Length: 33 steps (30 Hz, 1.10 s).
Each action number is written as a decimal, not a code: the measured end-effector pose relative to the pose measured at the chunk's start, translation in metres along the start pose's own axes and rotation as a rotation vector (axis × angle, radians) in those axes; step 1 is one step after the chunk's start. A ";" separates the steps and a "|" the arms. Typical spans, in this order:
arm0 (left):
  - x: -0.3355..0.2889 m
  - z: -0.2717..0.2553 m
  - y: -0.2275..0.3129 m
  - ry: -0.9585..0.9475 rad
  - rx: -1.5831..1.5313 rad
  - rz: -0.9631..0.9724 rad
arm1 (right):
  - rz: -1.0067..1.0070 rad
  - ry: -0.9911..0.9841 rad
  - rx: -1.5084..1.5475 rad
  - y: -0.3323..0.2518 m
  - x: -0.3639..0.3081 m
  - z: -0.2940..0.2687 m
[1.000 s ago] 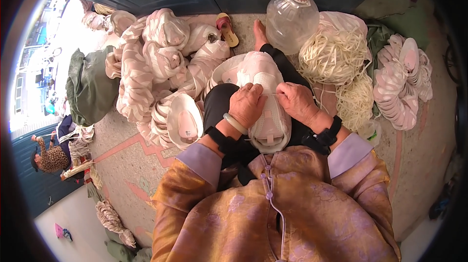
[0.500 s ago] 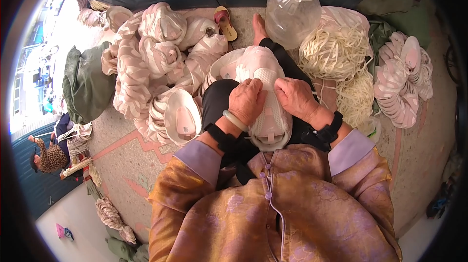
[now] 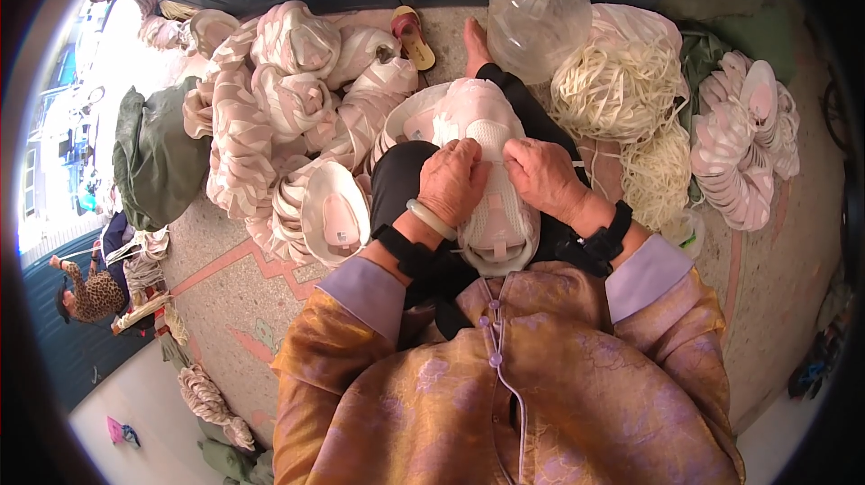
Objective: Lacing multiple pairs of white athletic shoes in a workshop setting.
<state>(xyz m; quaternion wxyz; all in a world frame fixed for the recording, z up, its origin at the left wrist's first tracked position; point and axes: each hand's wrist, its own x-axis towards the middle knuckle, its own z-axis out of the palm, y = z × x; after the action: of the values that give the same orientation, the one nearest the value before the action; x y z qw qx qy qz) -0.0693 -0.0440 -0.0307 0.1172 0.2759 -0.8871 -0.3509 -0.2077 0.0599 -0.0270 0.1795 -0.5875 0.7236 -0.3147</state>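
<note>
A pale pink and white shoe upper [image 3: 496,215] lies lengthwise across my lap, over dark trousers. My left hand [image 3: 452,180] is closed at the left side of its mesh tongue, fingertips pinched on the upper. On the opposite side my right hand [image 3: 544,178] is curled shut against the upper in the same way. The fingertips hide exactly what is pinched, and I cannot make out whether a lace is between them. A short white strand [image 3: 578,163] shows just beyond my right hand. More stacked shoe uppers [image 3: 410,124] touch the far left of the one I hold.
Bundles of nested shoe uppers [image 3: 243,142] heap at the left, a green sack [image 3: 158,156] beside them. A large clear bottle [image 3: 541,30], a pile of cream laces [image 3: 622,88] and another upper bundle [image 3: 743,142] lie to the right. A sandal [image 3: 413,39] stands ahead.
Both hands stay at the shoe upper in nearly the same grip, shifted only slightly. The whole view has tilted a little; nothing has been let go.
</note>
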 end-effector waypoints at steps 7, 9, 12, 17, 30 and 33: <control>-0.004 0.001 0.001 0.069 -0.096 0.060 | -0.017 -0.100 0.250 0.021 0.008 0.003; -0.006 0.010 -0.001 0.125 -0.079 0.081 | -0.049 -0.166 0.156 0.011 0.013 -0.001; -0.009 0.009 0.003 0.074 -0.031 -0.002 | -0.084 -0.214 0.057 0.003 0.012 0.001; -0.012 0.011 0.011 0.003 0.045 -0.057 | -0.009 -0.116 0.081 0.000 0.002 0.000; -0.015 0.015 0.019 0.033 0.100 -0.046 | 0.308 -0.217 0.320 0.006 0.000 0.010; -0.010 0.023 0.023 0.036 0.062 -0.040 | 0.169 -0.162 0.204 0.012 -0.003 0.014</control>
<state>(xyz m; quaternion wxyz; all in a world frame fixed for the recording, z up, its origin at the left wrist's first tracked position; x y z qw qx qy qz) -0.0800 -0.0118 -0.0314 0.1176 0.3034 -0.8896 -0.3204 -0.2070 0.0613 -0.0458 0.3219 -0.5268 0.7178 -0.3219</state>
